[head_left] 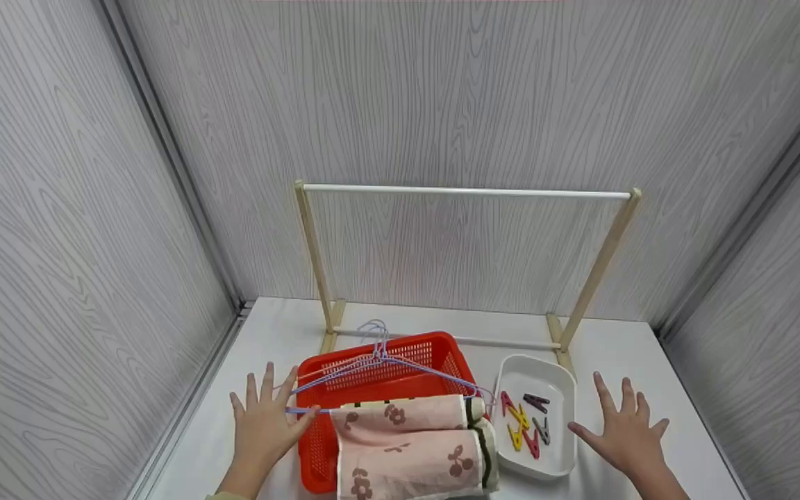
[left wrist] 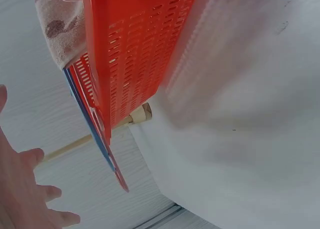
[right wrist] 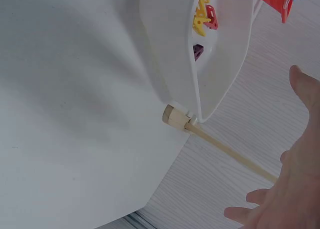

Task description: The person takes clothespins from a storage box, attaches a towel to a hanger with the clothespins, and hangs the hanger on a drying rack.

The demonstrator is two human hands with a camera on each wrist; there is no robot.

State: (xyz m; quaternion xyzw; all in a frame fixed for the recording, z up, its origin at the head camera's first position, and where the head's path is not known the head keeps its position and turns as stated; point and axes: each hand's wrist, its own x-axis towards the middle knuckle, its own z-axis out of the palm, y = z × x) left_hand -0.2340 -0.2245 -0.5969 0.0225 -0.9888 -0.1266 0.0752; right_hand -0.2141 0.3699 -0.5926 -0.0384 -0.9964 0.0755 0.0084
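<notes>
My left hand (head_left: 262, 425), fingers spread, hovers at the left side of a red plastic basket (head_left: 317, 451). On the basket lie purple-blue and pink clothes hangers (head_left: 428, 369), their hooks bunched at the back rim. A folded pink cloth (head_left: 407, 455) with brown flower and cherry prints covers the basket's front. To the right stands a white plastic tub (head_left: 553, 378) with several clothespins in it, among them a yellow clothespin (head_left: 515, 437) and a dark purple clothespin (head_left: 536, 403). Beside the tub's right edge my right hand (head_left: 628, 439) is held with fingers spread, nothing in it.
Behind the basket and tub stands a drying rack with wooden side posts (head_left: 598, 267) and a white top rod (head_left: 466, 191). Its lower bar (head_left: 504, 342) runs just behind the containers. Grey wood-grain panels (head_left: 442, 90) enclose the white table (head_left: 278, 326) at the back and sides.
</notes>
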